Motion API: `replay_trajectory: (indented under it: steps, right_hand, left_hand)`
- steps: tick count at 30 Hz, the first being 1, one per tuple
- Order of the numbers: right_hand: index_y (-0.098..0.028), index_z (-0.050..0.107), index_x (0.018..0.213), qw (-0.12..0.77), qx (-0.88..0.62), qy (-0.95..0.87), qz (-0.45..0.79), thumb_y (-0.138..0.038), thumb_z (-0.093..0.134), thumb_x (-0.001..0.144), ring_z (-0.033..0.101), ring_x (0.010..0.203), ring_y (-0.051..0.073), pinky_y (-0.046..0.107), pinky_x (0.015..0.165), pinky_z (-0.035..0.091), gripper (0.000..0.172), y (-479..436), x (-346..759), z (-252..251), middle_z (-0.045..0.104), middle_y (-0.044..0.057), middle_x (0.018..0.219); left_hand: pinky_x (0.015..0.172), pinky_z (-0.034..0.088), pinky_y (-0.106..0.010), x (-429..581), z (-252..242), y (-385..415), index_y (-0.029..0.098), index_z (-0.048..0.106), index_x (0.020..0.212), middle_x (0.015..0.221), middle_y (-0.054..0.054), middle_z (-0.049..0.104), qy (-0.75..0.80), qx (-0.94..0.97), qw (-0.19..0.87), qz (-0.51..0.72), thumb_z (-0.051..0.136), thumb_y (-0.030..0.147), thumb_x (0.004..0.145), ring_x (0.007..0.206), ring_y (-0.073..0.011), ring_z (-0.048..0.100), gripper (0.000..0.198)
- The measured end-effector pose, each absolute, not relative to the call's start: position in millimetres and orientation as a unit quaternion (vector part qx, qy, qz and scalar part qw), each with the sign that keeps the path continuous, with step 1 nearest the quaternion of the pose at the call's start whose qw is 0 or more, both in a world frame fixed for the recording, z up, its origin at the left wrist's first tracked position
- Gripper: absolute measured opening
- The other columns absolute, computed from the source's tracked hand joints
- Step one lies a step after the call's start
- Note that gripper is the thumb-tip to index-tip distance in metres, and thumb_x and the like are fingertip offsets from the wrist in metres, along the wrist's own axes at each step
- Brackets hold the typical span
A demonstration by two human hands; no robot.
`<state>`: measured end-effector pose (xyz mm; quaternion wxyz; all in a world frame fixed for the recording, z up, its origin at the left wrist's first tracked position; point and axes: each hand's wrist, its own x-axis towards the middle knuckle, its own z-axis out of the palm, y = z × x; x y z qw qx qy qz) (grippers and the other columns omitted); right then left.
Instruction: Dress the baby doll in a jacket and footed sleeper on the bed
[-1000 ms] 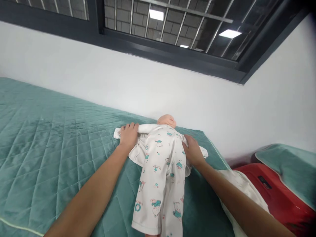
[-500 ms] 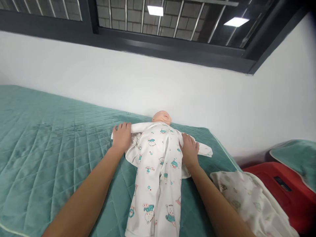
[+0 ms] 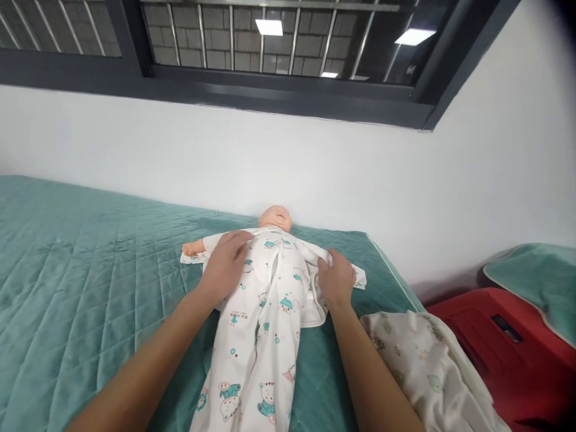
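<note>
A baby doll (image 3: pixel 276 217) lies on its back on a teal quilted mattress (image 3: pixel 90 270), head toward the white wall. It wears a white sleepsuit (image 3: pixel 261 312) printed with teal animals. My left hand (image 3: pixel 225 266) lies flat, fingers stretched, on the left side of the doll's chest, over the suit's front flap. My right hand (image 3: pixel 335 277) rests on the right side of the suit, fingers curled round the edge of the loose fabric near the doll's right sleeve. The doll's bare left hand (image 3: pixel 191 248) sticks out of its sleeve.
A second patterned white cloth (image 3: pixel 423 366) lies at the mattress's right edge. Beyond it stands a red plastic object (image 3: pixel 504 348) with a teal cushion (image 3: pixel 531 282) on top. A dark barred window (image 3: pixel 270 48) runs above the wall.
My left hand moved from the doll's left sleeve inward onto its chest, uncovering the doll's hand. My right hand curled round the suit's right edge. The view shifted left.
</note>
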<state>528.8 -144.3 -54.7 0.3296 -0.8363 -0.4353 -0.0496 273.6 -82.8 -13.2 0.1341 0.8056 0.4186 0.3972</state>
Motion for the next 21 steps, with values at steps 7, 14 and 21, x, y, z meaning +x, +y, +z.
replay_trajectory:
  steps: [7,14,21]
  right_hand:
    - [-0.019,0.064,0.115,0.367,-0.829,-0.420,-0.046,-0.025,0.050,0.087,0.051,0.122,0.029,0.049,0.110,0.021,0.032,-143.0,530.0,-59.8,0.066,0.009,0.125]
    - [-0.018,0.062,0.116,0.319,-0.840,-0.438,-0.039,-0.029,0.051,0.092,0.050,0.121,0.031,0.049,0.108,0.021,0.028,-147.7,521.9,-49.7,0.064,0.012,0.125]
    - [-0.021,0.063,0.116,0.281,-0.845,-0.452,-0.053,-0.034,0.047,0.096,0.048,0.121,0.032,0.052,0.107,0.020,0.028,-147.6,518.4,-50.7,0.062,0.013,0.126]
  left_hand:
    - [0.079,0.053,-0.035,387.3,43.9,-78.5,0.013,0.070,0.100,0.108,-0.013,0.069,0.295,0.955,-0.020,-0.019,0.045,0.013,0.088,0.096,-0.0258,0.066,0.027]
    - [0.091,0.049,-0.040,445.5,28.8,-74.1,0.016,0.072,0.106,0.123,-0.017,0.064,0.281,0.953,-0.048,-0.106,0.058,0.024,0.085,0.109,-0.0302,0.061,0.026]
    - [0.094,0.045,-0.050,468.5,11.4,-69.0,0.016,0.064,0.126,0.133,-0.021,0.058,0.317,0.939,-0.075,-0.113,0.059,0.021,0.085,0.120,-0.0363,0.054,0.041]
